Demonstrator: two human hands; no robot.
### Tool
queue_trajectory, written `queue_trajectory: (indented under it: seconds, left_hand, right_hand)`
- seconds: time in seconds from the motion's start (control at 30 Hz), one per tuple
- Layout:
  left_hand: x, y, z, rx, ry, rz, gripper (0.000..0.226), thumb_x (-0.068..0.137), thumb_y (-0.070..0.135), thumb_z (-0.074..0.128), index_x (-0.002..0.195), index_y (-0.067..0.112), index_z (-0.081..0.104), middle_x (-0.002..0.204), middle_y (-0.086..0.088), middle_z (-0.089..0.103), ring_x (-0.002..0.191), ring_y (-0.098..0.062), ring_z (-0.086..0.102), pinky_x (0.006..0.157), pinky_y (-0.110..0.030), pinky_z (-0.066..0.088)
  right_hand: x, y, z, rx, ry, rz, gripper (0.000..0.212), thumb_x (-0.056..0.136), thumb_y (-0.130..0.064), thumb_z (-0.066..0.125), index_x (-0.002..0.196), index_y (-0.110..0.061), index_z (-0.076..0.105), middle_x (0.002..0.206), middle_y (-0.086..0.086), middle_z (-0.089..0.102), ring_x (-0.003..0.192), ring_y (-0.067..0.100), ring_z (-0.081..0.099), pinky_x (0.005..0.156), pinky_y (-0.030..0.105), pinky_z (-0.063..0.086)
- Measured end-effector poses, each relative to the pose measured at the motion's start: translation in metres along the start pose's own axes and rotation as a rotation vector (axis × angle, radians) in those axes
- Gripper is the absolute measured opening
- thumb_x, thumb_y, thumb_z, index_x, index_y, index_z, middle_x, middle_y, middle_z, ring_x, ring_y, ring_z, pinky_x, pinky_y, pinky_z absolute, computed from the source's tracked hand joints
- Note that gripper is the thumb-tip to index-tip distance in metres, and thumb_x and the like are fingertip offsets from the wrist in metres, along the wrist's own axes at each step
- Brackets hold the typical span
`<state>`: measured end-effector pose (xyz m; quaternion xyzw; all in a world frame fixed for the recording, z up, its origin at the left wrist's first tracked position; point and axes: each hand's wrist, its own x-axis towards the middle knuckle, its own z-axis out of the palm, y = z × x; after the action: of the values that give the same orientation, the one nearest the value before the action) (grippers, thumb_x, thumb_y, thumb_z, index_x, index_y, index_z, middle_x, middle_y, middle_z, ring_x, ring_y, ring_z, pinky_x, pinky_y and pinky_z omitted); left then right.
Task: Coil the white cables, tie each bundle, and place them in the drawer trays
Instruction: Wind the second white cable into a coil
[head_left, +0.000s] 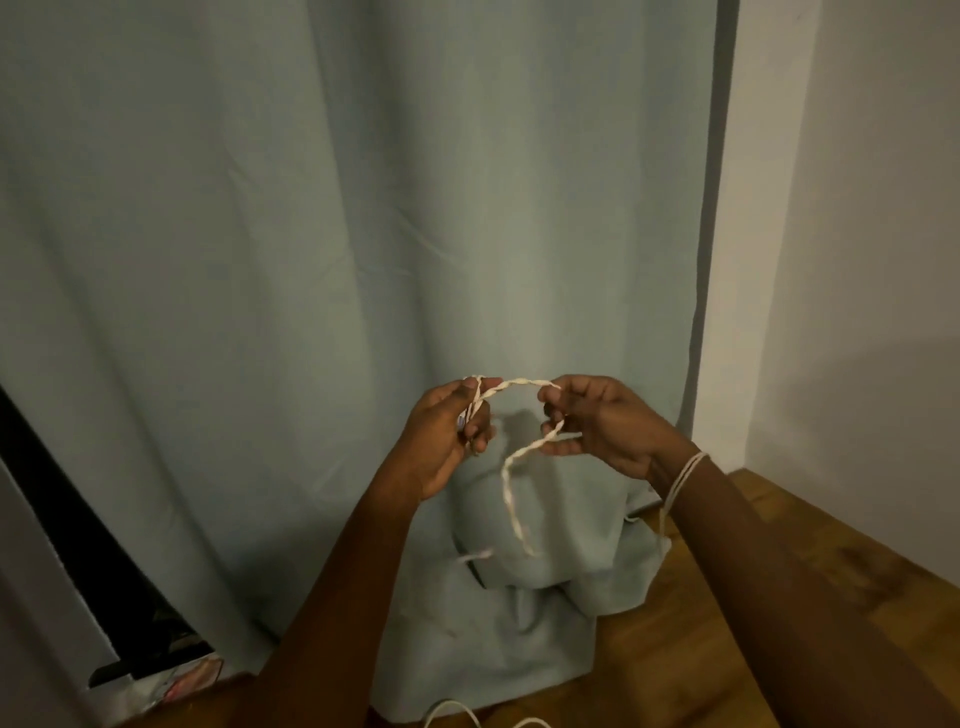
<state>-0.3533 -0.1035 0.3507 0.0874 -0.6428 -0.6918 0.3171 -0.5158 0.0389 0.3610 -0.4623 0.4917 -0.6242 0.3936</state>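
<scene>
Your left hand (447, 431) and right hand (597, 423) each pinch a twisted white cable (511, 483), held up before the pale curtain (311, 234), above the wooden floor (727, 623).

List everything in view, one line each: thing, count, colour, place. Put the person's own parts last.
Twisted cable: one, white, held up between both hands, its tail hanging down in front of the curtain.
Cable loops: at least two, white, on the floor at the bottom edge.
String: one, white, wound round the right wrist, an end hanging down.
Curtain: one, pale blue-grey, filling the background, its hem bunched on the floor.
Floor: brown wood, lower right.
Wall: white, right.
Dark furniture edge: one, black, far left; unclear what it is.
Left hand: fingers pinch the cable.
Right hand: fingers pinch the cable.
</scene>
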Motion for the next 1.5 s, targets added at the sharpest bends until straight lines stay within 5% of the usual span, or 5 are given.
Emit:
queue_trajectory:
  seconds: [0.37,0.57,0.93,1.3,1.5]
  left_hand:
    - [-0.009,0.026,0.018,-0.564,-0.114,0.02,0.037,0.096,0.033,0.04,0.076,0.008,0.059,0.06,-0.01,0.066,0.059,-0.023,0.068,0.097,-0.055,0.048]
    - [-0.005,0.023,0.015,-0.393,-0.043,0.122,0.026,0.102,0.034,0.033,0.087,0.018,0.049,0.137,-0.018,0.058,0.128,-0.033,0.055,0.104,-0.048,0.032]
    - [0.004,-0.001,0.01,0.739,0.033,0.333,0.027,0.102,0.031,0.041,0.084,0.014,0.054,0.08,0.011,0.066,0.09,-0.014,0.068,0.091,-0.043,0.051]
    - [-0.011,0.027,0.033,-0.433,-0.373,0.042,0.027,0.086,0.029,0.067,0.079,0.004,0.06,0.038,-0.006,0.048,0.055,-0.031,0.066,0.104,-0.054,0.045]
    - [0.007,0.027,0.041,-0.42,-0.155,0.167,0.021,0.098,0.031,0.046,0.094,0.011,0.05,0.134,-0.022,0.059,0.127,-0.035,0.056,0.111,-0.046,0.037]
  right_hand:
    - [0.025,0.027,0.04,-0.297,0.022,-0.008,0.029,0.104,-0.022,0.047,0.08,-0.017,0.062,0.065,0.005,0.056,0.049,0.011,0.046,0.044,0.019,0.035]
    - [0.012,0.029,0.036,-0.996,-0.204,0.16,0.022,0.087,-0.028,0.061,0.069,-0.016,0.068,0.071,0.008,0.073,0.062,0.012,0.063,0.072,0.032,0.056]
    - [-0.008,-0.034,0.027,-1.319,-0.011,-0.452,0.014,0.074,-0.02,0.063,0.086,-0.019,0.071,0.065,-0.013,0.056,0.058,0.006,0.052,0.064,0.028,0.051]
    - [0.035,-0.01,-0.01,-0.375,0.147,-0.433,0.011,0.089,-0.003,0.069,0.087,-0.009,0.06,0.066,-0.003,0.068,0.056,0.006,0.059,0.055,0.019,0.048]
    - [0.022,0.04,0.038,-0.724,-0.237,0.062,0.019,0.093,-0.013,0.057,0.1,0.001,0.066,0.088,0.015,0.074,0.073,0.015,0.071,0.07,0.03,0.059]
